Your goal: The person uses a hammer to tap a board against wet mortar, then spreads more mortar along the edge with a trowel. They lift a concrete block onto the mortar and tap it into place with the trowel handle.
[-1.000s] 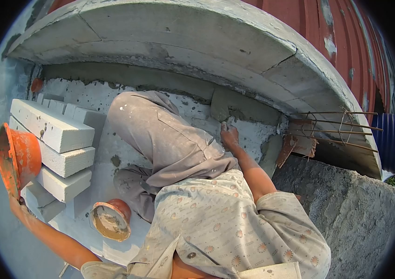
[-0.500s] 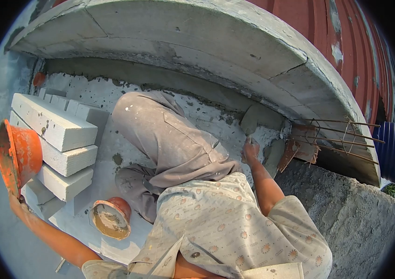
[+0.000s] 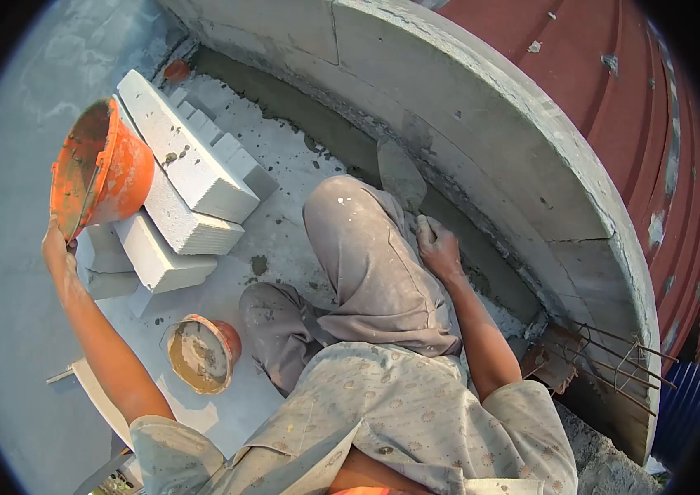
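My left hand [image 3: 59,247], out to the left, grips the rim of an orange bucket [image 3: 129,177] that is tipped on its side, its inner wall smeared with grey mortar. The bucket is beside a stack of white blocks [image 3: 189,157]. Beyond my bent knee, my right hand [image 3: 438,246] is closed around a trowel, its handle mostly hidden by the fingers. The trowel blade [image 3: 402,175] is over the band of wet mortar [image 3: 329,128] along the foot of the curved concrete wall [image 3: 449,99].
A second orange bucket [image 3: 231,340] with greyish contents stands on the floor left of my legs. Rusty reinforcement bars [image 3: 622,363] stick out at the right end of the wall. Red metal roofing [image 3: 589,91] lies beyond it. Mortar spots dot the pale floor.
The whole view has turned. My right hand and the trowel have moved away from the wall's right end, leftward along the mortar band. My left hand still holds the tipped bucket.
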The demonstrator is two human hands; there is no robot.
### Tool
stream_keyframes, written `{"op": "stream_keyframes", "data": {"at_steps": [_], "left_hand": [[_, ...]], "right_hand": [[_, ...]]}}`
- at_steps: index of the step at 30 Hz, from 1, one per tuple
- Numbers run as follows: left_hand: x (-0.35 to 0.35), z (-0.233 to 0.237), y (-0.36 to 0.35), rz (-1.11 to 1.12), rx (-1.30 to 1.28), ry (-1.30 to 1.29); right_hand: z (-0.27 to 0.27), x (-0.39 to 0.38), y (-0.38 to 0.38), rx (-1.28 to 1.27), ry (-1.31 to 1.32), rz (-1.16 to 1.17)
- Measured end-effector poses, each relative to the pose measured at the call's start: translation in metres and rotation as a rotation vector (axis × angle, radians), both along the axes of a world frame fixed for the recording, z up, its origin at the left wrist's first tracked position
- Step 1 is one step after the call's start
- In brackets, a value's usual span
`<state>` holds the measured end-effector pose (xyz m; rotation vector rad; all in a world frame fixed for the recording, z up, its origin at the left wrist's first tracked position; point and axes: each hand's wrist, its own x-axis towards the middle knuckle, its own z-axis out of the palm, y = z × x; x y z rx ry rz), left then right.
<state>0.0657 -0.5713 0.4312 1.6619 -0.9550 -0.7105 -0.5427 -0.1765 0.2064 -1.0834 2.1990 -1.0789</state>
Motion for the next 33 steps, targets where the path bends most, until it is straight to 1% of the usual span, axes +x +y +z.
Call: {"op": "stream_keyframes", "data": {"at_steps": [1,3,5,6,7,8,9,10,11,12,13,14,15,16,17,19,21,23,24,26,27,28,29,30,32,33], "left_hand": [[-0.023,0.002,0.011,0.013,0.009,0.003],[-0.035,0.007,0.014,-0.019,0.010,0.021],[-0.041,0.005,0.019,-0.058,0.027,0.015],[-0.037,0.006,0.017,-0.054,0.028,0.001],[-0.024,-0.003,0.007,-0.009,-0.004,0.019],[-0.056,0.012,0.025,0.083,-0.012,-0.010],[-0.047,0.007,0.020,0.056,-0.004,0.012],[-0.042,0.002,0.016,0.047,0.010,0.031],[-0.055,0.007,0.028,-0.022,-0.057,0.047],[-0.058,0.007,0.030,-0.028,-0.073,0.028],[-0.073,0.018,0.033,0.101,0.017,-0.041],[-0.068,0.014,0.028,0.138,0.043,-0.096],[-0.067,0.012,0.032,0.091,-0.011,-0.087],[-0.075,0.018,0.039,0.112,0.002,-0.105],[-0.071,0.011,0.031,0.161,-0.040,-0.108],[-0.071,0.011,0.034,0.145,-0.018,-0.135],[-0.070,0.009,0.037,0.143,0.021,-0.143],[-0.075,-0.001,0.031,0.166,-0.018,-0.129],[-0.077,-0.001,0.025,0.185,-0.046,-0.122],[-0.076,0.002,0.018,0.277,-0.069,-0.128],[-0.096,0.008,0.021,0.417,-0.042,-0.206],[-0.088,0.010,0.028,0.365,-0.043,-0.126],[-0.080,0.011,0.035,0.317,-0.041,-0.045],[-0.076,0.010,0.044,0.242,-0.152,0.111],[-0.065,-0.013,0.072,0.125,-0.351,0.453],[-0.065,-0.022,0.109,0.189,-0.443,0.324]], "right_hand": [[0.029,-0.004,-0.018,-0.057,0.023,0.018],[0.099,-0.003,-0.065,-0.141,0.099,0.106],[0.150,0.004,-0.113,-0.421,0.262,0.223],[0.180,0.012,-0.137,-0.473,0.261,0.276],[0.209,0.026,-0.163,-0.538,0.249,0.347],[0.237,0.043,-0.187,-0.641,0.312,0.394],[0.255,0.060,-0.210,-0.744,0.374,0.425],[0.263,0.077,-0.243,-0.915,0.468,0.457],[0.273,0.098,-0.280,-1.092,0.558,0.477],[0.279,0.123,-0.301,-1.264,0.636,0.487],[0.284,0.147,-0.305,-0.981,0.722,0.558],[0.289,0.166,-0.307,-0.695,0.811,0.636],[0.290,0.183,-0.311,-0.409,0.907,0.710],[0.282,0.188,-0.318,-0.483,1.043,0.757],[0.273,0.188,-0.327,-0.559,1.177,0.787],[0.270,0.196,-0.315,-0.629,1.009,0.753],[0.249,0.185,-0.320,-0.626,1.073,0.680],[0.215,0.161,-0.332,-0.701,1.145,0.683],[0.225,0.160,-0.309,-0.464,0.921,0.744],[0.215,0.144,-0.283,-0.492,0.642,0.726],[0.209,0.139,-0.266,-0.514,0.445,0.723],[0.196,0.131,-0.251,-0.534,0.409,0.669],[0.193,0.124,-0.232,-0.448,0.266,0.677],[0.207,0.131,-0.202,-0.284,-0.063,0.699],[0.200,0.127,-0.169,-0.241,-0.201,0.805],[0.192,0.124,-0.158,-0.223,-0.192,0.907]]}}
